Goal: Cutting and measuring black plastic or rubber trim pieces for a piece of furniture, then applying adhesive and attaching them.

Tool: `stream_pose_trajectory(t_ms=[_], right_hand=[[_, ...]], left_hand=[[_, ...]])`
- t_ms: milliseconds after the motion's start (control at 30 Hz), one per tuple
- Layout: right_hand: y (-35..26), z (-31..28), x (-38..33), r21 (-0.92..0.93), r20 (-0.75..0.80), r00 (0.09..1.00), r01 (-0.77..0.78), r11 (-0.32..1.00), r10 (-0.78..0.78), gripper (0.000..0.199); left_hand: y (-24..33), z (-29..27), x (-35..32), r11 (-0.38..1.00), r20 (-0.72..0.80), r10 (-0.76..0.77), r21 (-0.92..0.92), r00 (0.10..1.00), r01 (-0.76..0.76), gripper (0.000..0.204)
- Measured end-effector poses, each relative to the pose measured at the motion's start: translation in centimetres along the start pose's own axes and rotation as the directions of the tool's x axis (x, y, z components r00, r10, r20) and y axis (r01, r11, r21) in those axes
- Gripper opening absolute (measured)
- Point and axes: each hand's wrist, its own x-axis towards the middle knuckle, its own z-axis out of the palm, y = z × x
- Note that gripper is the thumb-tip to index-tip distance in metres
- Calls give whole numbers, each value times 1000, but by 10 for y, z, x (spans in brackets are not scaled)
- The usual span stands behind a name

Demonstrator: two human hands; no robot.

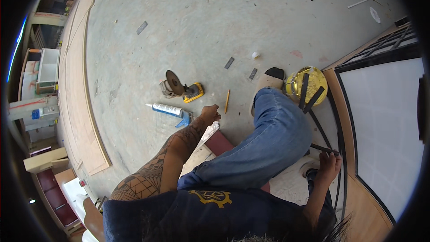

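Note:
My left hand (210,114) hangs over the floor beside my bent knee, fingers loosely curled and a little apart, with nothing visible in them. Nearest to it lies a yellow pencil (227,101). Behind the hand are a caulking gun with a white tube (168,110) and a cordless angle grinder with a yellow battery (181,88). At right, my right hand (330,165) pinches the end of a thin black strip (323,148). Close by stands a panel (385,112) with a wooden frame, white face and black edging.
A yellow tub (313,80) with black strips across it stands by my shoe (268,83). Small dark offcuts (229,63) and a white cap (255,54) lie on the concrete floor (188,27). Long wooden boards (80,71) lie at left, with cabinets (48,65) beyond them.

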Motion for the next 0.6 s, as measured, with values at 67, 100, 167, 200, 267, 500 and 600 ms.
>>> stream_pose_trajectory(t_ms=[67,100,167,200,267,500,600], right_hand=[[2,5,-3,-27,-25,1000,12,1000,-13,24],[4,3,-3,-46,-30,999,13,999,-15,25],[11,-6,0,-107,-1,1000,5,994,-5,28],[17,-14,1,-90,-6,1000,13,996,-13,28],[31,-29,2,-135,-12,1000,7,991,-9,29],[48,-58,-7,-133,-109,992,47,990,-61,33],[52,-61,-17,-254,-179,975,83,964,-131,34]], left_hand=[[-2,-22,-8,974,53,-26,-222,998,37,47],[3,-29,-7,983,-52,-74,-172,996,64,43],[7,-44,-15,987,-193,-130,-120,972,108,39],[8,-53,-21,996,-214,-81,-55,974,71,38],[10,-81,-34,947,-242,-54,296,969,127,40],[-61,-151,-70,549,-402,190,800,896,243,90],[-94,-158,-38,315,-307,178,918,935,241,121]])
